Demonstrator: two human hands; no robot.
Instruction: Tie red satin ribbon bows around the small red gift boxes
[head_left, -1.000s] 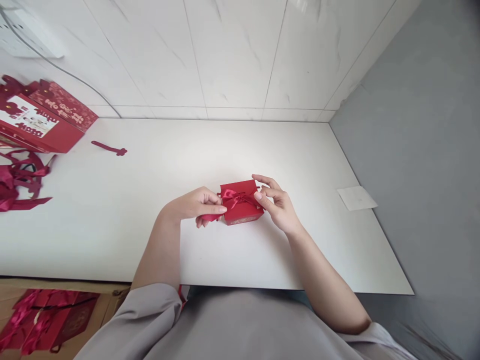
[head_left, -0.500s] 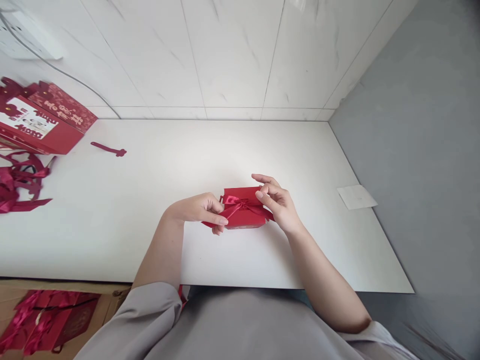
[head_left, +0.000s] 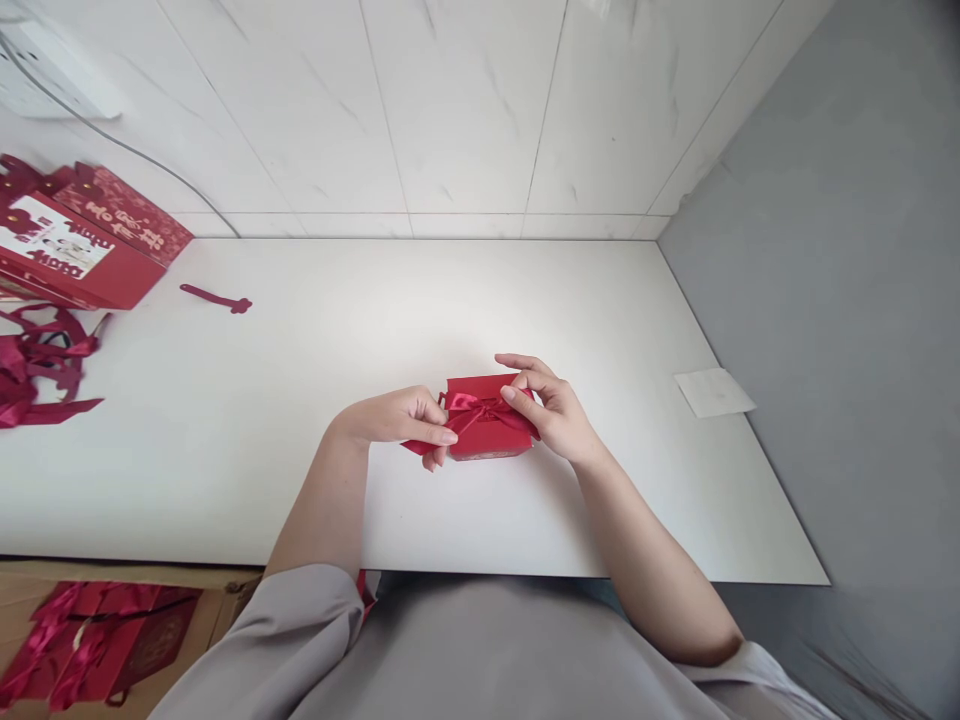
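A small red gift box (head_left: 491, 441) rests on the white table between my two hands. Across its top a shiny dark-red ribbon (head_left: 480, 408) is tied in a bow. At the left, my left hand (head_left: 416, 425) pinches a tail of the ribbon between thumb and fingers, and the tail's end sticks out below the hand. My right hand (head_left: 544, 400) is closed on the bow's right side, thumb and index finger pinching the ribbon, with another finger stretched out above the box.
Printed red boxes (head_left: 142, 275) stand at the far left beside a heap of dark-red ribbons (head_left: 45, 365). A dark-red strip (head_left: 216, 298) lies nearby. White paper (head_left: 714, 392) lies at the right edge. A carton (head_left: 217, 625) of red boxes is below left. A tiled wall (head_left: 465, 110) rises behind.
My right hand has shifted slightly left and now pinches the ribbon at the bow's right side. The left hand stays almost where it was, on the ribbon tail.
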